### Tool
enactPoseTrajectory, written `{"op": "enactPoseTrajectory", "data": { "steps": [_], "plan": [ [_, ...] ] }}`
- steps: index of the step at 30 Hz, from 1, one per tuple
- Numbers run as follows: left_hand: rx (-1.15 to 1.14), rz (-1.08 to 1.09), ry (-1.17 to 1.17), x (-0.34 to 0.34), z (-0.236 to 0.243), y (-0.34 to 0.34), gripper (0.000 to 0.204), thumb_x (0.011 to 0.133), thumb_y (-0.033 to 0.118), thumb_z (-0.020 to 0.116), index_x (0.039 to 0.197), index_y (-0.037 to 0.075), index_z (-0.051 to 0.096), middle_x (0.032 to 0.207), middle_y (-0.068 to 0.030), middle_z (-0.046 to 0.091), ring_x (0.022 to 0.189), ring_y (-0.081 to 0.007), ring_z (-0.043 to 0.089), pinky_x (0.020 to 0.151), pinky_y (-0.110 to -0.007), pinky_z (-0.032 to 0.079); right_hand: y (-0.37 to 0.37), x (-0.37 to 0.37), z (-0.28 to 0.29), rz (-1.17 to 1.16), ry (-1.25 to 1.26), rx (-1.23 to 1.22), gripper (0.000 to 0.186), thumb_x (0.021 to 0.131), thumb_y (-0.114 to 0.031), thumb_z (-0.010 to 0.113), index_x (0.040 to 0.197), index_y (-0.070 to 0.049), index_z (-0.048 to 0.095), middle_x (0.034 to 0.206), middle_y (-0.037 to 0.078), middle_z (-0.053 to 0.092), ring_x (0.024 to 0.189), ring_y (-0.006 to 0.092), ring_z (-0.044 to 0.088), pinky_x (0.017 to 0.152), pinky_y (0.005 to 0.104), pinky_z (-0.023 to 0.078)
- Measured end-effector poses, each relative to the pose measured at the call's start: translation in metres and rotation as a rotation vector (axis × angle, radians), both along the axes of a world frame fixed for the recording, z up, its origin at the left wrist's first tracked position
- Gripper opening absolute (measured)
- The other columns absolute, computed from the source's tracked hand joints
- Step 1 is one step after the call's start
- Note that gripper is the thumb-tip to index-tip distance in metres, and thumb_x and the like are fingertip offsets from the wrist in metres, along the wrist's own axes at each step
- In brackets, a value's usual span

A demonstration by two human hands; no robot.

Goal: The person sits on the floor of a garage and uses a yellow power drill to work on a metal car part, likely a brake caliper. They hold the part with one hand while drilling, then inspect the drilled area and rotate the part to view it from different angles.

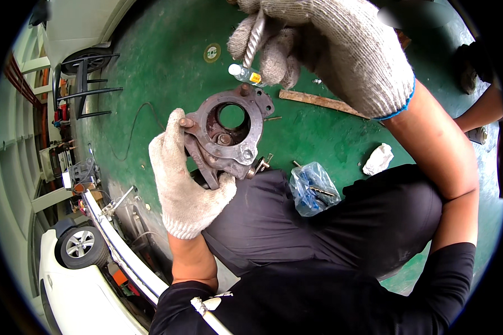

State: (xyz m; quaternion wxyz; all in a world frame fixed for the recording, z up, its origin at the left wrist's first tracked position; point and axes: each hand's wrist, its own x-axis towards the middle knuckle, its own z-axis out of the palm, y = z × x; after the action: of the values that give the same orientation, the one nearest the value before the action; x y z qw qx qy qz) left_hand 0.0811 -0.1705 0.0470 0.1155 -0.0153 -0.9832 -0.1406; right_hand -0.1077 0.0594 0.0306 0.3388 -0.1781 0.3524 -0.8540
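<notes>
A rusty cast-metal housing with a round opening and several bolts or studs is held upright above my lap. My left hand, in a knitted white glove, grips its left side, fingers behind and thumb at the lower edge. Above and to the right, my right hand, in a soiled knitted glove with a blue cuff edge, pinches a silvery twist drill bit. The bit points down toward the housing, apart from it. Part of the bit's upper end is hidden by the fingers.
On the green floor lie a clear bottle, a wooden strip, a round disc and a crumpled white wad. A plastic bag holding bits rests by my legs. A black metal frame and white car stand left; another person's arm shows right.
</notes>
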Motion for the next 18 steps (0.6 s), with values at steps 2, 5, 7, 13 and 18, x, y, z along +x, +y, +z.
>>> {"op": "enactPoseTrajectory", "data": {
  "steps": [2,5,7,13,18],
  "plan": [
    [0.041,0.014,0.006,0.0024,-0.0016,-0.0024,0.106,0.054,0.007,0.08,0.154,-0.003,0.045,0.126,-0.015,0.059,0.113,-0.032,0.055,0.102,-0.043,0.048,-0.0012,0.0031,0.0011,-0.049,0.1,0.087,0.03,0.106,-0.019,0.056,0.126,0.004,0.056,0.104,0.02,0.075,0.076,0.024,0.073,0.069,0.0341,0.059],
    [0.052,0.001,0.011,0.0038,-0.0024,-0.0051,0.107,0.054,0.01,0.081,0.154,-0.004,0.044,0.128,-0.0159,0.059,0.114,-0.0324,0.056,0.102,-0.043,0.048,0.0029,0.0012,-0.0022,-0.035,0.195,0.069,0.031,0.105,-0.019,0.057,0.126,0.004,0.057,0.102,0.017,0.076,0.077,0.0214,0.073,0.069,0.0316,0.058],
    [0.025,-0.006,0.012,0.0052,-0.0021,-0.0068,0.108,0.054,0.011,0.082,0.153,-0.005,0.044,0.129,-0.0162,0.059,0.115,-0.0329,0.056,0.102,-0.043,0.048,0.002,0.0054,-0.0008,-0.047,0.193,0.071,0.031,0.105,-0.02,0.058,0.125,0.003,0.058,0.101,0.015,0.076,0.078,0.02,0.072,0.069,0.0305,0.057],
    [0.033,-0.011,0.03,0.0097,-0.0057,-0.0093,0.11,0.053,0.012,0.083,0.153,-0.007,0.044,0.13,-0.0157,0.059,0.114,-0.0338,0.056,0.102,-0.043,0.048,0.0053,0.0107,0.0048,-0.107,0.236,0.146,0.03,0.105,-0.022,0.06,0.123,0.002,0.062,0.1,0.012,0.076,0.078,0.0166,0.072,0.069,0.0297,0.057],
    [0.046,-0.023,0.037,0.01,-0.0042,-0.0105,0.109,0.052,0.01,0.083,0.153,-0.007,0.044,0.128,-0.0153,0.059,0.112,-0.0338,0.055,0.102,-0.043,0.047,0.005,0.0105,0.0028,-0.129,0.298,0.196,0.029,0.106,-0.021,0.061,0.125,0.002,0.064,0.104,0.012,0.075,0.081,0.0155,0.071,0.071,0.0294,0.057]
  ]
}}
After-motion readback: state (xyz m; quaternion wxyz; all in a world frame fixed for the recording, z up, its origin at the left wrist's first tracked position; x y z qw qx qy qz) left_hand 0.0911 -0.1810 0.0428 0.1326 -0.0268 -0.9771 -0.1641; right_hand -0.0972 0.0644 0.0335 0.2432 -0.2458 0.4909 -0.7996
